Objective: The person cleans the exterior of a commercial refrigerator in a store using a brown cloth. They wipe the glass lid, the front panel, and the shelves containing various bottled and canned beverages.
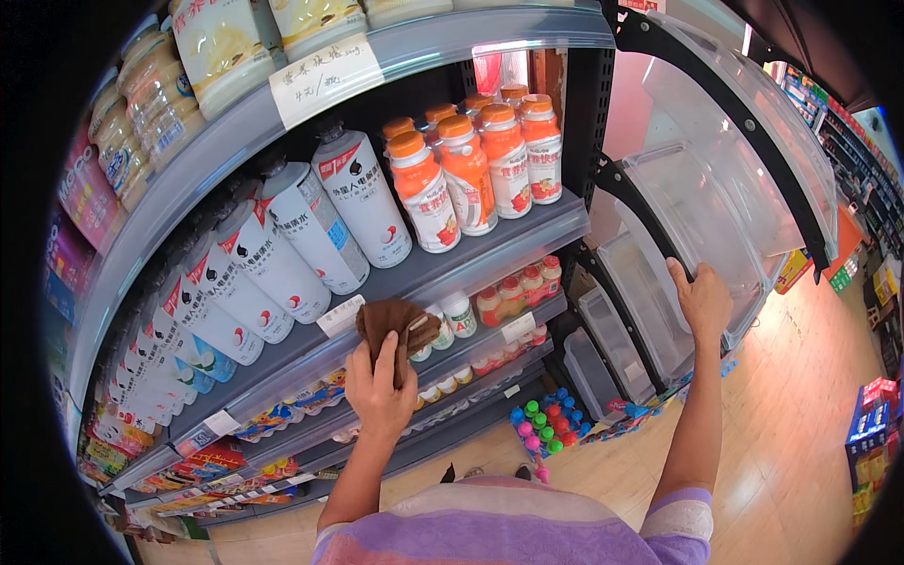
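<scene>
My left hand (381,395) grips a folded brown cloth (387,328) in front of a grey shop shelf (431,272). The cloth covers part of the shelf's transparent front strip, just right of a white price label (342,316). Above it on that shelf stand orange-capped drink bottles (427,194) and a row of white bottles (364,201). Off to the right, my right hand (705,304) is closed around a curved black bracket (646,226), which runs along the side of a transparent plastic bin (706,191).
Smaller drink bottles (519,293) fill the shelf below. An upper shelf (452,32) juts out overhead with packaged drinks. By the rack's foot, bright plastic bottles with round caps (544,427) stand on the tiled floor (770,424). Boxed goods (870,431) are at the far right.
</scene>
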Motion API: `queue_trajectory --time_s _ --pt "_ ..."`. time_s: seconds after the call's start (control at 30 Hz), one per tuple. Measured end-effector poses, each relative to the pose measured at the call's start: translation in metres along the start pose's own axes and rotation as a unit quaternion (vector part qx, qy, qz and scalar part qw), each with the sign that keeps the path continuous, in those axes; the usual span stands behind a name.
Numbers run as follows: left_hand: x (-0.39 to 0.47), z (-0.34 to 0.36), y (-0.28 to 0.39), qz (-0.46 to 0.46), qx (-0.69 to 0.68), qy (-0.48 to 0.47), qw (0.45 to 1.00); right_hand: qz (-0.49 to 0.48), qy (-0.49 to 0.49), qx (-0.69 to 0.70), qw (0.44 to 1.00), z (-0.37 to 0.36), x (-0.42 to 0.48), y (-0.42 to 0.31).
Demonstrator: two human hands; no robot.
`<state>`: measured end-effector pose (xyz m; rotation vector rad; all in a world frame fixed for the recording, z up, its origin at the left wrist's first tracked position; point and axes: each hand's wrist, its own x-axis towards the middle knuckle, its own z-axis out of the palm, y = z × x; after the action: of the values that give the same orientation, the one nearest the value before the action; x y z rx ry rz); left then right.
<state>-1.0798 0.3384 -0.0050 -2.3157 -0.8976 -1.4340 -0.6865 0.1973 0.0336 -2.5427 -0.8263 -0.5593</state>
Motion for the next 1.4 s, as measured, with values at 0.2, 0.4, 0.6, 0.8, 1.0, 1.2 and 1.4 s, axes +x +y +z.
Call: queue_trajectory --time_s 0.2,0.4,0.6,0.8,1.0,1.2,1.4 --pt "0.026 0.034 0.024 0.019 -0.008 -0.030 0.999 0.005 -0.006 -0.007 1.000 0.001 0.001 -0.001" --pt "0.077 0.096 0.079 0.095 -0.063 -0.094 0.989 -0.002 -0.007 0.004 1.000 -0.001 0.000 -0.001" --pt "0.117 0.090 0.088 0.118 -0.163 -0.006 0.980 -0.004 0.001 0.003 1.000 -0.001 0.001 0.000" --pt "0.168 0.066 0.030 0.026 -0.080 0.235 0.968 -0.008 0.015 0.002 1.000 0.002 -0.001 0.002" --pt "0.125 0.044 0.039 0.035 0.002 -0.074 0.997 -0.003 0.012 -0.001 1.000 0.002 -0.001 0.002" --pt "0.146 0.020 0.053 0.004 -0.157 -0.064 0.985 0.001 0.025 -0.009 1.000 0.001 -0.002 0.004" --pt "0.205 0.057 0.050 0.079 -0.014 0.141 0.987 0.003 -0.008 0.004 1.000 0.001 -0.002 0.000"
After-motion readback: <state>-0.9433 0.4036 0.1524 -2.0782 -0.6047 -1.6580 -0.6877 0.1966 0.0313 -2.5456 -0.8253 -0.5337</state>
